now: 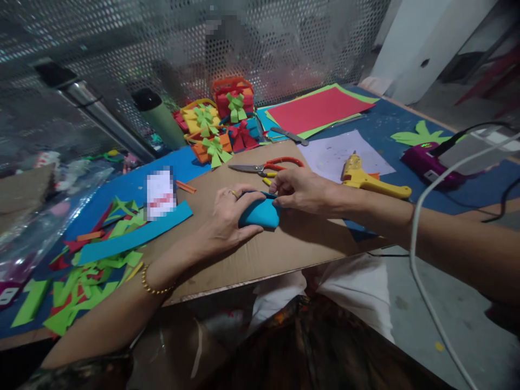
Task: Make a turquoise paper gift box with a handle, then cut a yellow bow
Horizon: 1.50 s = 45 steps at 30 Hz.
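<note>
Blue-topped desk (379,127), perforated grey metal screen (284,59) behind it, flat brown cardboard sheet (227,262) at the front edge. Left hand (227,214)'s curled round a small bright-blue folded piece (262,214) mid-cardboard; right hand (300,189)'s thumb and finger pinch its rim.

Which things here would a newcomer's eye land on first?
First, the bright blue, folded piece of sheet material, gripped by the left hand above the brown cardboard sheet, with the right hand at its edge. Then the cluster of small multicoloured baskets with bows behind the hands, and the yellow plastic glue gun lying to their right.
</note>
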### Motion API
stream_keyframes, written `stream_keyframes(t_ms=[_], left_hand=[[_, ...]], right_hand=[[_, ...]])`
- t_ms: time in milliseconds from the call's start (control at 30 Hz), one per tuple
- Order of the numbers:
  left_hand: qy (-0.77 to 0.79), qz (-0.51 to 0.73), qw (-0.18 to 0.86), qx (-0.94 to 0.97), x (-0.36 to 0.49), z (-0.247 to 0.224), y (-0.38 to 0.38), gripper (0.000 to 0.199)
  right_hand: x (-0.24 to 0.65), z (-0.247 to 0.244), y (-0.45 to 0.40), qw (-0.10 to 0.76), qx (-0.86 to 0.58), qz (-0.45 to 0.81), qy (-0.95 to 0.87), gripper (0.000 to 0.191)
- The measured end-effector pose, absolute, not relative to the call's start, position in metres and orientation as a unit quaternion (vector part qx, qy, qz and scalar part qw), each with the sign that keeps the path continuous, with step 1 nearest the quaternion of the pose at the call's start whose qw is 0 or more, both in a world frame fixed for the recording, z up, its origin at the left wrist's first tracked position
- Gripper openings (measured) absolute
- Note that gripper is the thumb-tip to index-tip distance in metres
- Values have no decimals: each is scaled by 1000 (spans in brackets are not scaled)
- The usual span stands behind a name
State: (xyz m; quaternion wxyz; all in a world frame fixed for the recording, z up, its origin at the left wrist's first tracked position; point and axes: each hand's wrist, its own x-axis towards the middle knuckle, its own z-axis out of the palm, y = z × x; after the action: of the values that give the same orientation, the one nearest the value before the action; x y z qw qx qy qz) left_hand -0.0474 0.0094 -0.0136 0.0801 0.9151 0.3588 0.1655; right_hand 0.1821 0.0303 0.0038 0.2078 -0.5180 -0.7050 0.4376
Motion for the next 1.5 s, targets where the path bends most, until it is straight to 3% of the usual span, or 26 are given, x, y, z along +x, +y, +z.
stream_keyframes(t_ms=[333, 467, 600, 733, 1233, 1500], left_hand=[[351, 164, 81, 918, -45, -13, 10, 51], [354, 161, 86, 917, -45, -12, 10, 51], [360, 159, 83, 916, -44, -13, 8, 49], [363, 164, 77, 914, -44, -13, 8, 53], [359, 171, 56, 916, -42, -17, 7, 51], [364, 161, 52, 916, -40, -20, 8, 50]], right_hand=[[181, -5, 31, 217, -518, 465, -685, 19], [186, 9, 29, 192, -536, 381, -728, 5], [195, 25, 28, 147, -563, 287, -761, 30], [197, 22, 29, 78, -550, 246, -794, 34], [185, 11, 31, 80, -582, 359, -725, 26], [184, 10, 30, 76, -568, 319, -755, 22]])
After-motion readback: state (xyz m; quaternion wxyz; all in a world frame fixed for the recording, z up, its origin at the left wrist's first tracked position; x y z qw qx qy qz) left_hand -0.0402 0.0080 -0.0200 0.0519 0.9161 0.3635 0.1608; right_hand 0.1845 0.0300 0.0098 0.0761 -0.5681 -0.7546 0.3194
